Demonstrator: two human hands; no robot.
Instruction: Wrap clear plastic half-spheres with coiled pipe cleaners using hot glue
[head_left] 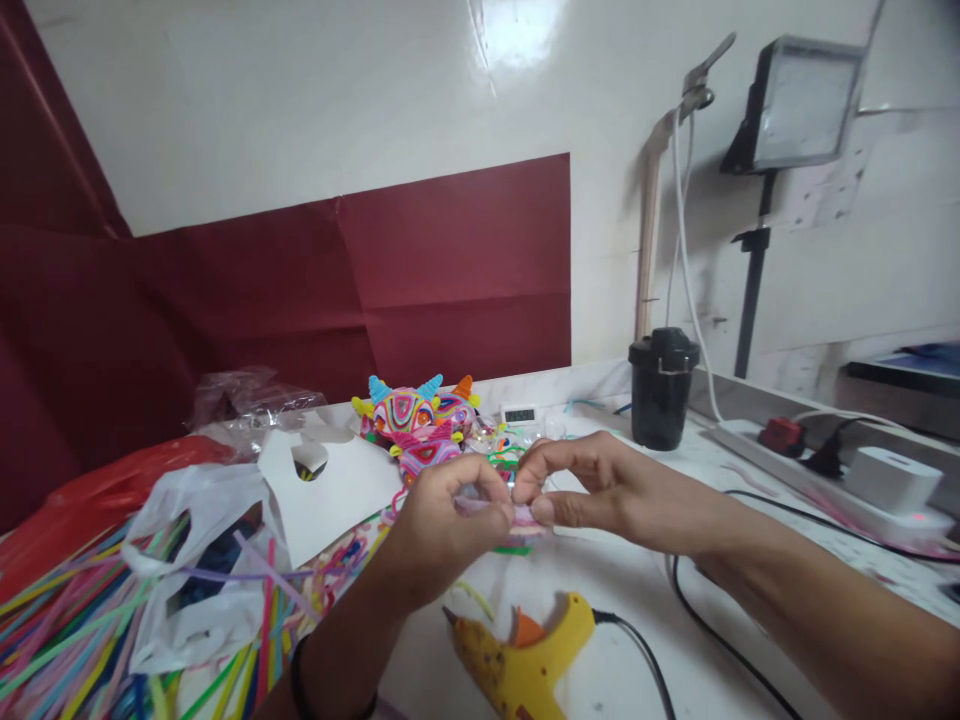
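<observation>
Over the middle of the table, my left hand (454,515) and my right hand (592,485) meet with fingers pinched. Between them is a small pink-and-lilac fuzzy piece (525,516), which looks like pipe cleaner; the fingers cover most of it. Both hands grip it, fingertips nearly touching. Below them a yellow glue gun (517,655) lies on its side, with an orange trigger and a black cord. Just behind the hands sit colourful animal heads (405,410) made of pipe cleaners, with blue, pink and orange horns.
Many loose pipe cleaners (67,620) and a white plastic bag (202,580) cover the left side, by a white sheet with a hole (337,490). A black lidded cup (664,390), a small digital display (519,415) and a power strip (825,490) with cords stand behind and right.
</observation>
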